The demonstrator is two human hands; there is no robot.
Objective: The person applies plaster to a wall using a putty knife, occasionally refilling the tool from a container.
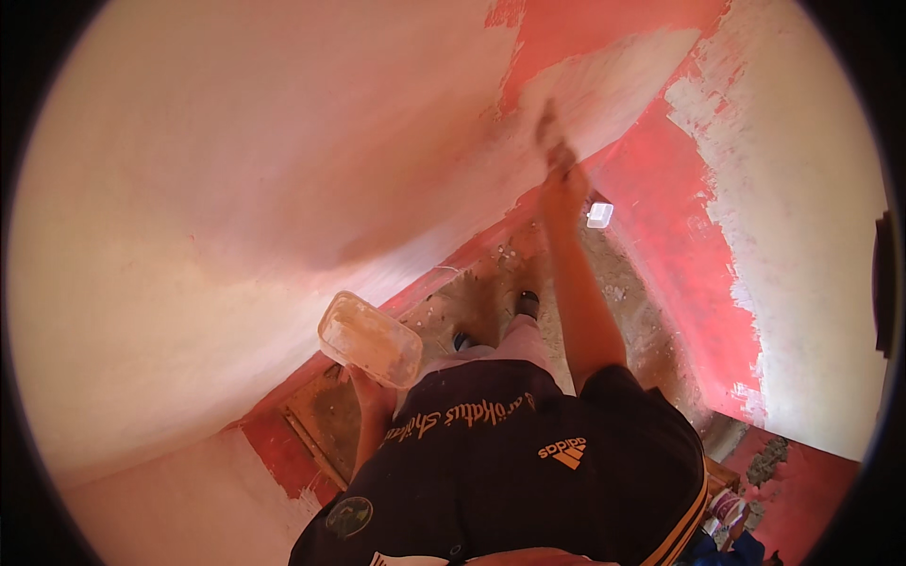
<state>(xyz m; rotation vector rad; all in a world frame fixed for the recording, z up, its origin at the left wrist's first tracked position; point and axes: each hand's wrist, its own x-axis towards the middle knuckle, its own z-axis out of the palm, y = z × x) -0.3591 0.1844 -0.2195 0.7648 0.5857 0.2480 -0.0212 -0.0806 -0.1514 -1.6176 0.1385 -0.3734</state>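
Note:
My left hand (371,389) is closed on the lower edge of a rectangular, see-through plastic tub (368,341), its inside smeared with a whitish coating. The tub is tilted and hangs close to the long wall (283,179). My right arm reaches forward, and my right hand (562,181) is raised at that same wall near the corner. Its fingers look closed round a thin, dark, blurred tool (546,123), whose kind I cannot make out. Pale coating covers much of the wall, with red paint (566,47) showing at the top and along the bottom.
A small white tub (599,215) sits in the far corner. The right wall (703,226) is part red, part pale. Dusty, spotted floor (623,283) lies round my feet. Wooden strips (316,448) are at lower left. At lower right a person's hand (738,521) is beside a small pot (727,507).

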